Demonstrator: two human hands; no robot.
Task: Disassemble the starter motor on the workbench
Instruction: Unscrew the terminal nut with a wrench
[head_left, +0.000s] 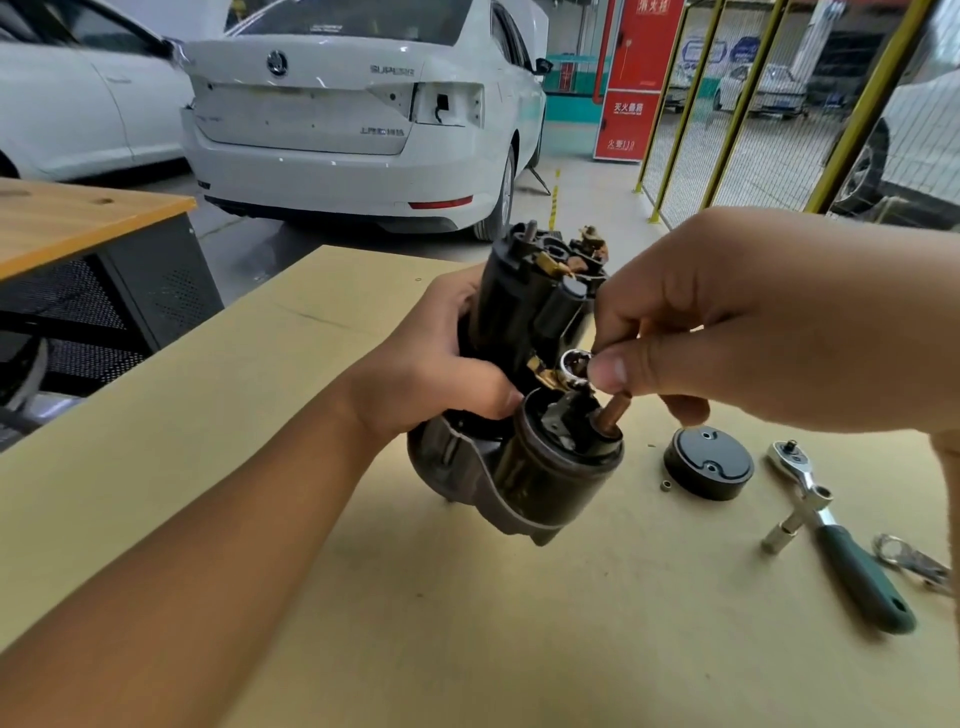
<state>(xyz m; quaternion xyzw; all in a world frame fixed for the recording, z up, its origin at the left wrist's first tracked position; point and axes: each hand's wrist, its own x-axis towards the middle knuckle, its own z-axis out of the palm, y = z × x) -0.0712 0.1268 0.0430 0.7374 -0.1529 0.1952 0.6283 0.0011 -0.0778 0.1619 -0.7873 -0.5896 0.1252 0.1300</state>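
1. Two hands on the job. Left hand (441, 364) wraps the starter motor (524, 395) round the main body, fingers curled on it, unit tilted, low end at the workbench (311, 519) — contact or just clear, can't tell.
2. Motor's long axis runs from near-bottom up and away; open terminal end points up toward the right hand.
3. Right hand (737, 322) comes in from above-right, thumb and forefinger pinching a small chrome socket (576, 366) just over the solenoid end, beside the copper stud (615, 413). Looks like it's about to seat on a nut there; can't see the nut.
4. Right of the motor on the bench: black end cap (709, 467), small loose bit (665, 487) beside it, then ratchet wrench (841, 540), green handle, untouched.
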